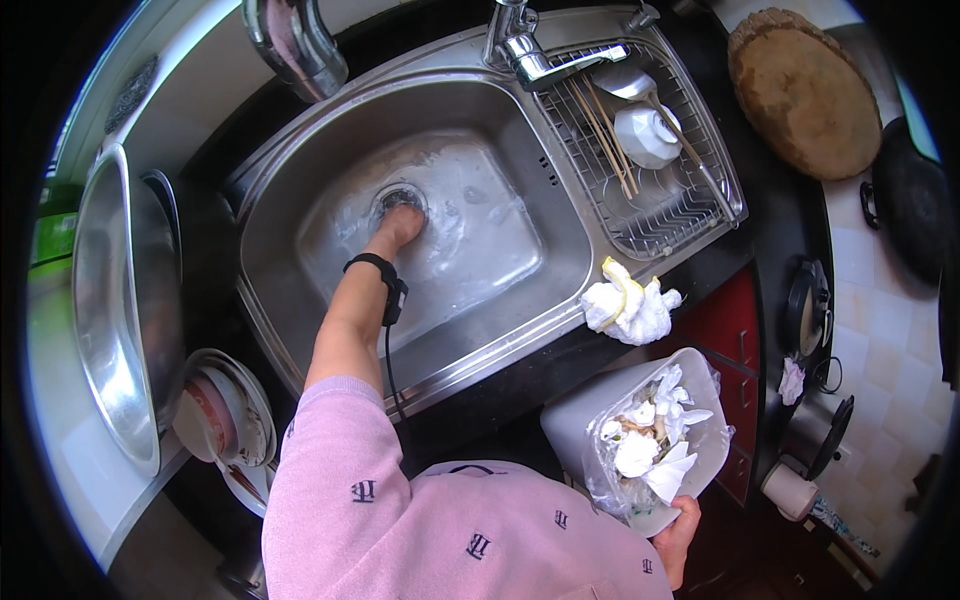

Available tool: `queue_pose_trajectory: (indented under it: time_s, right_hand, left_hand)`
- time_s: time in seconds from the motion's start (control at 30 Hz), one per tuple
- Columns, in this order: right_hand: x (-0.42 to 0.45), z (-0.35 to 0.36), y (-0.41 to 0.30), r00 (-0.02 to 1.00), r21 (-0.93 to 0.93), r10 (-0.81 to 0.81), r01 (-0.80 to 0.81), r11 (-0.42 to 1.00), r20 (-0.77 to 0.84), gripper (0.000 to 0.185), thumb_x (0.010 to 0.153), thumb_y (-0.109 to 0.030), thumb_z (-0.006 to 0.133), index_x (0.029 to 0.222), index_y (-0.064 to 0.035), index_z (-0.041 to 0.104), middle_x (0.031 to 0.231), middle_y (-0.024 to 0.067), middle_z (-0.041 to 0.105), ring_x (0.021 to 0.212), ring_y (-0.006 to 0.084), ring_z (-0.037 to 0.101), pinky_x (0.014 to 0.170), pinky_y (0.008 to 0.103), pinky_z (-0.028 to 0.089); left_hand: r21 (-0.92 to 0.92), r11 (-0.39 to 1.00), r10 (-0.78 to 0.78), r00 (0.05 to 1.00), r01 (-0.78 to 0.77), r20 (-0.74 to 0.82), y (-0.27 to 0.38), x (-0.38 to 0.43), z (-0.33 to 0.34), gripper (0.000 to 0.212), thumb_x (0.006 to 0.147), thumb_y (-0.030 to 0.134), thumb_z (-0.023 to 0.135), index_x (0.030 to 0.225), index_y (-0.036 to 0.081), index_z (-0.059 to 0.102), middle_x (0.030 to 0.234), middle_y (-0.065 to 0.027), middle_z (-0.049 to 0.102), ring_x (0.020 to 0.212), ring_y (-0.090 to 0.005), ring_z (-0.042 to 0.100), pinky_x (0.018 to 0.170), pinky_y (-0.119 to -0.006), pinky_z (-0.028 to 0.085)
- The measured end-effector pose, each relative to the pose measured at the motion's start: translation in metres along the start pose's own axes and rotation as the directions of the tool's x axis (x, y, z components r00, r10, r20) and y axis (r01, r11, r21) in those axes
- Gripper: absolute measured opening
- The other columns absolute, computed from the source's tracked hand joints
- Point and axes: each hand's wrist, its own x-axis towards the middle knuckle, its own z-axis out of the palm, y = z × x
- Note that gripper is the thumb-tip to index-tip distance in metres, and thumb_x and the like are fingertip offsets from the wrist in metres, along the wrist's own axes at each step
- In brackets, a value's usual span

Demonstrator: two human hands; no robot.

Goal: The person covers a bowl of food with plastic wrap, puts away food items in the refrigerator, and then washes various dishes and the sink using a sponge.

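Observation:
My left hand [404, 223] reaches down into the stainless steel sink [480, 315], its fingers at the drain strainer [388, 196] and mostly hidden. Shallow water lies over the basin floor around it. A wrist strap with a small device and cable is on that arm. My right hand [677, 532] grips the rim of a white plastic trash bin [574, 416], tilted beside the counter. A clear liner and crumpled tissues with food scraps [649, 442] are inside it. A white cloth with yellow edging [631, 304] lies on the sink's front edge.
The chrome faucet [536, 64] stands behind the basin. A wire dish rack [645, 232] at right holds a white bowl [646, 135], chopsticks and a ladle. Stacked dishes [240, 409] and a large metal basin [112, 315] are left. A round wooden chopping board [806, 94] leans at right.

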Motion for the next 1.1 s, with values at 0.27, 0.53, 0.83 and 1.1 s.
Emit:
queue_pose_trajectory:
  time_s: [0.27, 0.53, 0.83, 1.1]
  right_hand:
    - [0.000, -0.014, 0.014, 1.000, -0.001, 0.002, -0.002, 1.000, -0.019, 0.051, 0.059, -0.004, 0.047, 0.109, 0.0063, 0.049, 0.100, 0.0143, 0.056, 0.091, 0.0272, 0.058, 0.084, 0.0352, 0.048]
    - [-0.005, -0.012, 0.014, 1.000, -0.033, -0.013, 0.013, 0.999, 0.002, 0.046, 0.060, -0.004, 0.047, 0.105, 0.0042, 0.050, 0.099, 0.0133, 0.056, 0.089, 0.0264, 0.059, 0.082, 0.0349, 0.048]
    - [-0.002, -0.017, 0.021, 0.998, -0.079, -0.037, 0.040, 0.996, 0.042, 0.045, 0.060, -0.003, 0.048, 0.104, 0.0043, 0.052, 0.096, 0.0128, 0.057, 0.088, 0.0260, 0.059, 0.081, 0.0340, 0.048]
    - [-0.011, -0.007, 0.019, 1.000, -0.035, 0.005, -0.005, 0.999, 0.000, 0.046, 0.060, -0.003, 0.047, 0.105, 0.0044, 0.052, 0.096, 0.0130, 0.057, 0.088, 0.0260, 0.059, 0.081, 0.0341, 0.048]
  left_hand:
    - [-0.219, 0.957, -0.221, 0.966, 0.189, -0.134, 0.032, -0.034, -0.025, 0.034, 0.080, 0.019, 0.044, 0.101, -0.001, 0.063, 0.116, -0.0222, 0.055, 0.109, -0.0365, 0.052, 0.093, -0.041, 0.041]
    - [-0.248, 0.966, -0.162, 0.921, 0.075, -0.354, 0.017, -0.046, -0.013, 0.036, 0.083, 0.024, 0.041, 0.096, -0.003, 0.062, 0.104, -0.0276, 0.057, 0.100, -0.0413, 0.053, 0.090, -0.044, 0.042]
    - [-0.283, 0.955, -0.193, 0.904, 0.084, -0.381, 0.013, -0.054, 0.005, 0.035, 0.085, 0.026, 0.040, 0.099, 0.002, 0.063, 0.107, -0.0266, 0.057, 0.101, -0.0383, 0.055, 0.092, -0.044, 0.041]
    - [-0.318, 0.936, -0.262, 0.906, 0.154, -0.332, 0.042, -0.081, -0.009, 0.032, 0.085, 0.025, 0.042, 0.091, 0.000, 0.061, 0.093, -0.0219, 0.063, 0.087, -0.0386, 0.059, 0.085, -0.046, 0.044]
